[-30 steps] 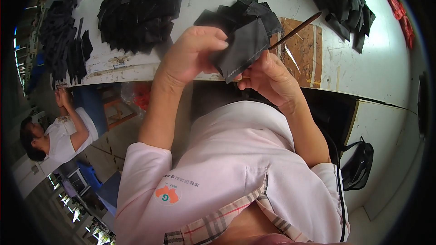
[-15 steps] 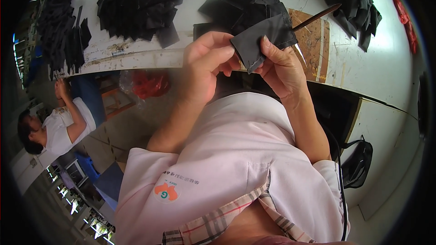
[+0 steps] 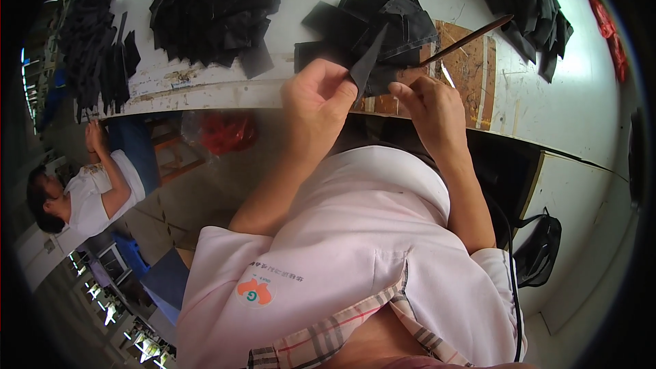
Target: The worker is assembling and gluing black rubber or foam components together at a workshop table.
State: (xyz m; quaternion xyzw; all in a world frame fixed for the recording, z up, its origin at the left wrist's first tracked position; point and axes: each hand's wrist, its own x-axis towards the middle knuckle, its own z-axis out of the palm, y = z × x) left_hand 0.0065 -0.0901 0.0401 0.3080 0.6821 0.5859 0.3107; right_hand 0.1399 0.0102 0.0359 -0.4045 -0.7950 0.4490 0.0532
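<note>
My left hand (image 3: 318,99) pinches the black fabric piece (image 3: 367,65), now edge-on above the near edge of the table (image 3: 219,92), as sole visible support; rightward, my right hand (image 3: 436,109) has released its face. Whether it grips the dark stick (image 3: 470,41), I cannot tell.

Lettering (image 3: 290,277), orange emblem (image 3: 255,292) on shirt (image 3: 348,232)

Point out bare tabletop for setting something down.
Free: the white tabletop right of the brown board, in front of the rightmost black pile; between the middle pile and the large pile left of it. Crowded: around the left hand and right hand, near the middle pile, dark stick and board.
</note>
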